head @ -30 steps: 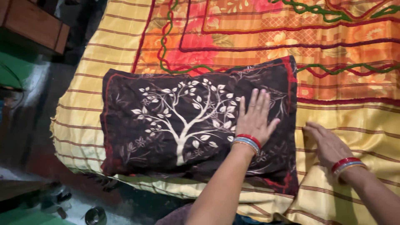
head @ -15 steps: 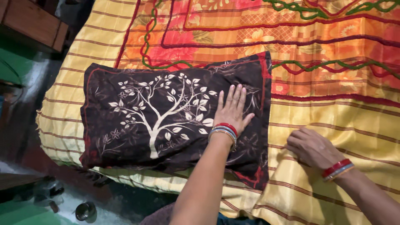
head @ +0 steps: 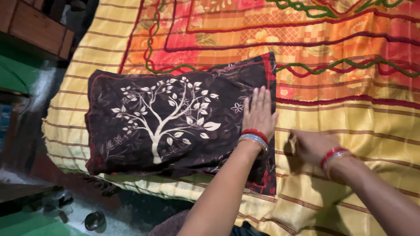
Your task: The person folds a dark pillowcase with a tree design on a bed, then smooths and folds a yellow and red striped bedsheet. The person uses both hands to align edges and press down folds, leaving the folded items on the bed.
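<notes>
A dark brown pillow (head: 175, 122) with a white tree print and red edging lies on a bed covered by a yellow striped bedsheet (head: 350, 122) with an orange floral centre. My left hand (head: 259, 112) rests flat on the pillow's right end, fingers together and extended, holding nothing. My right hand (head: 308, 146) is just right of the pillow, low on the yellow sheet. Its fingers are curled around a small fold of the sheet fabric. Both wrists carry red and blue bangles.
The bed's left edge and near corner drop to a dark floor (head: 26, 131). A wooden piece of furniture (head: 37, 26) stands at the top left. A small round metal container (head: 95, 220) and other small items sit on the floor at the bottom left.
My left hand slid rightward to the pillow's right edge. My right hand moved left toward the pillow and closed on a fold of sheet. The view shifted slightly.
</notes>
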